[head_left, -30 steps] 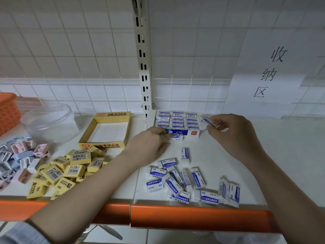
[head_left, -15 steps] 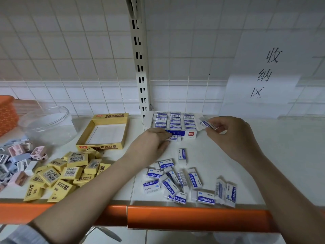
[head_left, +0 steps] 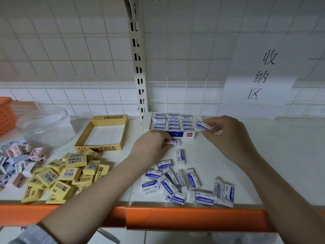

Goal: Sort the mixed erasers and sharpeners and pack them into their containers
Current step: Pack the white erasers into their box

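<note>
A blue and white eraser box stands at the back of the shelf, filled with rows of white erasers. My right hand pinches one white eraser just above the box's right end. My left hand rests on the shelf in front of the box, its fingers closed on another white eraser. Several loose white erasers lie near the front edge. A pile of yellow 2B erasers lies at the left, in front of an empty yellow box. Pastel sharpeners are heaped at the far left.
A clear round plastic tub stands behind the sharpeners, with an orange basket at the far left edge. An orange rail runs along the shelf front. A slotted upright and a paper sign are on the tiled back wall.
The hands have barely moved. My right hand still holds its eraser by the box's right end, and my left hand stays in front of the box.
</note>
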Tool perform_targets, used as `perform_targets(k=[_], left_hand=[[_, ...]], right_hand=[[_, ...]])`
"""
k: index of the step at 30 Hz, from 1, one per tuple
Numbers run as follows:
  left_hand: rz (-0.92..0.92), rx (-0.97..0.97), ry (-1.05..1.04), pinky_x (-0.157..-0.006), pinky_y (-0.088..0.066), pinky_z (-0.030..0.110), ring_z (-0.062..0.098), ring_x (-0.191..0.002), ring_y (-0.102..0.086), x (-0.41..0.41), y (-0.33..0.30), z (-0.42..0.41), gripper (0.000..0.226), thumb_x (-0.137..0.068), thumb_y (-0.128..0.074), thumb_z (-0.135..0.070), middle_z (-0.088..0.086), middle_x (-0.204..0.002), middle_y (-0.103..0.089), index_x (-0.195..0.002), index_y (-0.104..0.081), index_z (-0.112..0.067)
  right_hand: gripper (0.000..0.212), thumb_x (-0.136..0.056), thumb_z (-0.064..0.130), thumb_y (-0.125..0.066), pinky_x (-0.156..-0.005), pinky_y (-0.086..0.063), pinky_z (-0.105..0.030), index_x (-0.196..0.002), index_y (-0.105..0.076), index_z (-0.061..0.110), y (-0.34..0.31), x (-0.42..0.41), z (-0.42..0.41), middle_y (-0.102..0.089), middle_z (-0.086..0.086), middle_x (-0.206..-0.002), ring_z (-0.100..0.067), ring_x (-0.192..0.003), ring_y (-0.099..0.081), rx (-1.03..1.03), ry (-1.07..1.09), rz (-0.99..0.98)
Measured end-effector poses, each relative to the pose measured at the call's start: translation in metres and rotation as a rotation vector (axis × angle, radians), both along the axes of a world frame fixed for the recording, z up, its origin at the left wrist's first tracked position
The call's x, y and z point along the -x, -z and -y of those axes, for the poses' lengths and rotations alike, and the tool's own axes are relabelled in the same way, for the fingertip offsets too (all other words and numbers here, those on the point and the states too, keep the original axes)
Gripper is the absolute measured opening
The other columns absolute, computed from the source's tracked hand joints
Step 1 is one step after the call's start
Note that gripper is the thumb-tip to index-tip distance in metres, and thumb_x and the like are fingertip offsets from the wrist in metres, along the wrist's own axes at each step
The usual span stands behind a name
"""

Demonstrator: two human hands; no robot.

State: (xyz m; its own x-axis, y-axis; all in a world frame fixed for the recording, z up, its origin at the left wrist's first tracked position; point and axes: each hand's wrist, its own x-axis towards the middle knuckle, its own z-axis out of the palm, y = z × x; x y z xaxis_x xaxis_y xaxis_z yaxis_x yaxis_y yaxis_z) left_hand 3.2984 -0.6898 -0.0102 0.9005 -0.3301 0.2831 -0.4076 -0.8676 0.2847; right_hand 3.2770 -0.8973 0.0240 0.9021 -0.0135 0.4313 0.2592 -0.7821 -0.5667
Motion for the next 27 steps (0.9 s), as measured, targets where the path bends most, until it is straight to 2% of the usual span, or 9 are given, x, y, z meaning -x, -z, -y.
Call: perform_targets(k=[5,9,11,14,16,18,21,24,27], left_hand=[[-0.084,0.052,-0.014,-0.084,-0.044,0.022,0.013,-0.097,-0.055,0.000,0.002,-0.001,0.030,-0.087,-0.062,-0.033,-0.001,-0.106,-0.064,-0.115,-0.067,-0.025],[-0.172,0.097,-0.093,-0.083,-0.045,0.019,0.011,-0.097,-0.058,0.006,-0.003,-0.005,0.031,-0.088,-0.060,-0.031,-0.006,-0.112,-0.065,-0.118,-0.065,-0.027],[-0.182,0.110,-0.118,-0.079,-0.041,0.015,0.009,-0.098,-0.058,0.012,-0.007,-0.008,0.032,-0.089,-0.058,-0.029,-0.008,-0.115,-0.064,-0.121,-0.063,-0.029],[-0.210,0.258,-0.164,-0.068,-0.037,0.011,0.003,-0.084,-0.056,0.022,-0.011,-0.018,0.029,-0.089,-0.058,-0.029,-0.011,-0.108,-0.066,-0.118,-0.064,-0.031],[-0.212,0.392,-0.205,-0.058,-0.036,0.003,-0.001,-0.078,-0.056,0.029,-0.012,-0.025,0.025,-0.089,-0.059,-0.026,-0.015,-0.100,-0.067,-0.112,-0.068,-0.029],[-0.204,0.512,-0.240,-0.055,-0.037,-0.001,-0.006,-0.074,-0.057,0.034,-0.013,-0.030,0.022,-0.089,-0.061,-0.025,-0.014,-0.094,-0.068,-0.108,-0.070,-0.026],[-0.214,0.684,-0.274,-0.057,-0.037,-0.002,-0.005,-0.073,-0.059,0.041,-0.015,-0.033,0.018,-0.087,-0.064,-0.023,-0.016,-0.081,-0.067,-0.103,-0.072,-0.022],[-0.200,0.773,-0.265,-0.056,-0.037,-0.002,-0.010,-0.067,-0.059,0.047,-0.017,-0.035,0.017,-0.087,-0.064,-0.022,-0.015,-0.076,-0.067,-0.102,-0.072,-0.020],[-0.165,0.854,-0.252,-0.056,-0.038,0.000,-0.005,-0.062,-0.057,0.053,-0.017,-0.038,0.017,-0.087,-0.064,-0.020,0.002,-0.069,-0.068,-0.101,-0.072,-0.021]], right_hand=[[0.025,-0.083,0.016,-0.069,-0.061,-0.034,-0.002,-0.108,-0.070,0.013,0.003,-0.005,-0.001,-0.066,0.000,-0.097,-0.006,-0.072,-0.055,0.014,0.003,0.007],[0.025,-0.083,0.015,-0.069,-0.063,-0.038,-0.015,-0.108,-0.070,0.011,0.004,-0.010,0.000,-0.068,-0.004,-0.101,-0.010,-0.075,-0.057,0.033,-0.003,0.021],[0.026,-0.084,0.014,-0.068,-0.062,-0.037,-0.012,-0.110,-0.069,0.010,0.003,-0.014,0.000,-0.067,-0.005,-0.103,-0.010,-0.075,-0.056,0.042,-0.018,0.024],[0.024,-0.085,0.013,-0.066,-0.060,-0.036,-0.009,-0.109,-0.069,0.009,-0.002,-0.023,-0.003,-0.067,-0.007,-0.104,-0.011,-0.076,-0.056,0.063,-0.047,0.022],[0.025,-0.087,0.016,-0.064,-0.058,-0.033,-0.005,-0.111,-0.068,0.008,-0.007,-0.032,-0.008,-0.065,-0.007,-0.108,-0.011,-0.080,-0.056,0.100,-0.060,0.007],[0.026,-0.089,0.017,-0.062,-0.056,-0.033,-0.005,-0.113,-0.066,0.009,-0.011,-0.043,-0.015,-0.064,-0.008,-0.112,-0.012,-0.084,-0.056,0.135,-0.079,-0.012],[0.030,-0.091,0.019,-0.059,-0.060,-0.041,-0.015,-0.119,-0.062,0.008,-0.012,-0.060,-0.032,-0.061,-0.009,-0.119,-0.019,-0.096,-0.060,0.163,-0.104,-0.079],[0.028,-0.091,0.019,-0.059,-0.068,-0.045,-0.023,-0.116,-0.063,0.006,-0.004,-0.077,-0.046,-0.060,-0.009,-0.119,-0.019,-0.099,-0.060,0.206,-0.128,-0.122],[0.030,-0.092,0.020,-0.059,-0.076,-0.052,-0.029,-0.118,-0.062,0.006,0.005,-0.090,-0.054,-0.060,-0.011,-0.120,-0.022,-0.102,-0.061,0.236,-0.126,-0.191]])
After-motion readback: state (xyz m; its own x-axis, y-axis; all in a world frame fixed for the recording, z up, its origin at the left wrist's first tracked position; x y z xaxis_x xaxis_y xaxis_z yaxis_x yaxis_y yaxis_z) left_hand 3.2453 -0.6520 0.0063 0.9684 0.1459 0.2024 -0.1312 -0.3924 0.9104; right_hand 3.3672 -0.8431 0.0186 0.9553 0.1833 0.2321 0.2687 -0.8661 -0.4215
